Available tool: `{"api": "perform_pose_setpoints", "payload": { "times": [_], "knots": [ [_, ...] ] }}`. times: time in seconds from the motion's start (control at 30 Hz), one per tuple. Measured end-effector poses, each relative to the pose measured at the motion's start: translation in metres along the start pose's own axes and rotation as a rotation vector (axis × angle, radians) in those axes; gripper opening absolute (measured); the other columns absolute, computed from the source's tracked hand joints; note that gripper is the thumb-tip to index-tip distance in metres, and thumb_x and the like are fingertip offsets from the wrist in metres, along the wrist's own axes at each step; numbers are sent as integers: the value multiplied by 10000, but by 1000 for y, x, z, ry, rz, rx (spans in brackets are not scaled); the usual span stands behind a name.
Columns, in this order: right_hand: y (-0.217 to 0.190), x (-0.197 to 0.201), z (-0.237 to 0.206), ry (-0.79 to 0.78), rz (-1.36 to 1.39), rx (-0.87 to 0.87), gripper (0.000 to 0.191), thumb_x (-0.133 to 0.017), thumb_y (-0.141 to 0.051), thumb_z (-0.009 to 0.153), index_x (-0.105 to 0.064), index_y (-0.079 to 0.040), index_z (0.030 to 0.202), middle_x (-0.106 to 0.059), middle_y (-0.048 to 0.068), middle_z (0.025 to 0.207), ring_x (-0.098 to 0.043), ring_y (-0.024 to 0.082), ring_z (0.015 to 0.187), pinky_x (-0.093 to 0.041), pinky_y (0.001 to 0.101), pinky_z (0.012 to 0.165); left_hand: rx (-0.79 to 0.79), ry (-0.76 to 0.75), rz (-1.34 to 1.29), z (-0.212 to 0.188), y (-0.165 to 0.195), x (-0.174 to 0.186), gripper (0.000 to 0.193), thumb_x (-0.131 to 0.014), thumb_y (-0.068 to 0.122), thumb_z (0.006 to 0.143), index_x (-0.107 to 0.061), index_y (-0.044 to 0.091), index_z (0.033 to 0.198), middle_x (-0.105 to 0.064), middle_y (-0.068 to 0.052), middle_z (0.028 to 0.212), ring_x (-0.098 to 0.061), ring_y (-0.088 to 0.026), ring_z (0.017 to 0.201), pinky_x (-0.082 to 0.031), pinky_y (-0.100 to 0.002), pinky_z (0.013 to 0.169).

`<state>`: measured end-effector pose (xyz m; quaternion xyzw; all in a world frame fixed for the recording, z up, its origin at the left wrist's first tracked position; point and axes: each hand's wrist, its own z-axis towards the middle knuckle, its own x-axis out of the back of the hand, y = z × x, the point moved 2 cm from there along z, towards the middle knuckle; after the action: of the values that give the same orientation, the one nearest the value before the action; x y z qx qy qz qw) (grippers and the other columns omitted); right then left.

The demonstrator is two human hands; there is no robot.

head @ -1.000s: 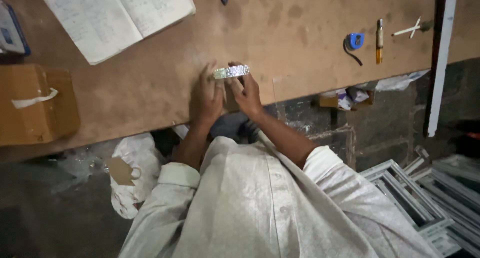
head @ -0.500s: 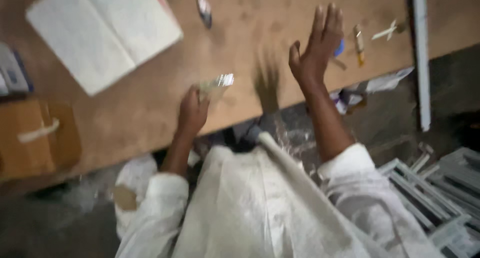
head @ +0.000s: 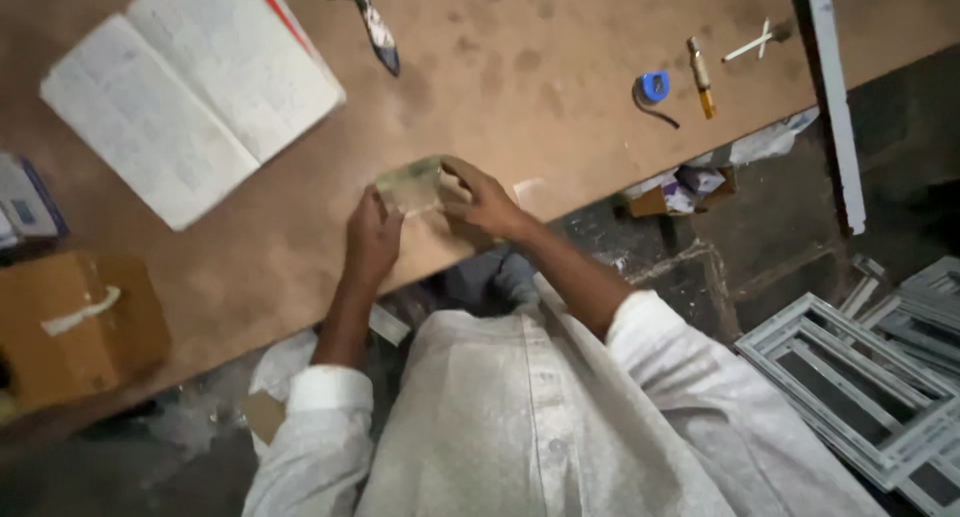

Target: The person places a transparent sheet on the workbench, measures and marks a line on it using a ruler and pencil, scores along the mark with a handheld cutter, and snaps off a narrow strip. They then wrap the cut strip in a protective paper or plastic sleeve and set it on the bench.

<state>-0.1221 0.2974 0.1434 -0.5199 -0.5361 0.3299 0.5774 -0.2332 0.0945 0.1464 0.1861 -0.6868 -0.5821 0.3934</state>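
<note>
— Gripping from both ends is what is seen: a small flat greenish piece (head: 410, 185) is held over the near edge of the brown table (head: 520, 67). The left hand (head: 372, 239) is closed on the piece's left end, and the right hand (head: 487, 199) is curled over its right end, fingers wrapped down. What the piece is made of cannot be told; it is blurred, pale and slightly glossy.

— Which step is judged to be in hand?

— A two-handed handling of the piece, perhaps a folding or straightening, can be supposed. A steady pinch at both ends and an even pull would be called for by the next move, so that the piece is not twisted.

— What else is laid out, relative to the piece?

— Up and to the left of it, an open notebook (head: 190, 97) with matte white pages is spread flat. Straight above it, a narrow dark-tipped tool (head: 375, 27) is laid. Far to the right of it, a small blue round object (head: 654, 85) with a dark cord, a slim yellow-and-white stick (head: 701, 75) and a white crossed bit (head: 757, 43) are seen. Far to its left, a cardboard box (head: 75, 327), dull brown, is set. Down to the right of it, off the table, grey rectangular frames (head: 860, 377) are stacked.

— And the table surface?

— Smooth board, stained and dusty.
</note>
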Motion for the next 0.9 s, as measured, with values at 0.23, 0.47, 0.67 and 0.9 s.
{"api": "perform_pose_setpoints", "payload": {
  "times": [0.23,0.47,0.67,0.9],
  "knots": [
    [6,-10,36,-97,54,12,354,-752,-123,952,-655,-3,1271,-728,83,1179,-670,147,1064,-550,303,937,16,-115,-55,27,-16,17,396,-687,99,963,-552,-11,1318,-689,-194,1150,-672,-314,1035,-541,-398,888],
    [2,-35,24,-115,287,-239,151,-817,-103,964,-686,-29,949,-583,9,844,-521,84,761,-451,249,696,230,-520,-453,55,-34,44,447,-701,70,930,-575,17,1356,-669,-86,1222,-639,-198,1103,-526,-333,948],
    [-14,-73,3,-109,580,-503,110,-747,-132,943,-691,-47,899,-717,39,857,-643,107,741,-549,269,694,587,48,-943,-27,-91,78,675,-631,431,989,-434,29,1495,-577,-187,1466,-605,-293,1325,-483,-380,1131],
    [-5,-111,1,-47,796,-573,117,-712,-93,936,-631,-28,882,-702,58,877,-670,140,777,-583,298,764,726,393,-1013,-196,-100,26,660,-547,473,1101,-522,-63,1485,-458,-159,1065,-395,-291,940,-308,-477,906]
  ]
}}
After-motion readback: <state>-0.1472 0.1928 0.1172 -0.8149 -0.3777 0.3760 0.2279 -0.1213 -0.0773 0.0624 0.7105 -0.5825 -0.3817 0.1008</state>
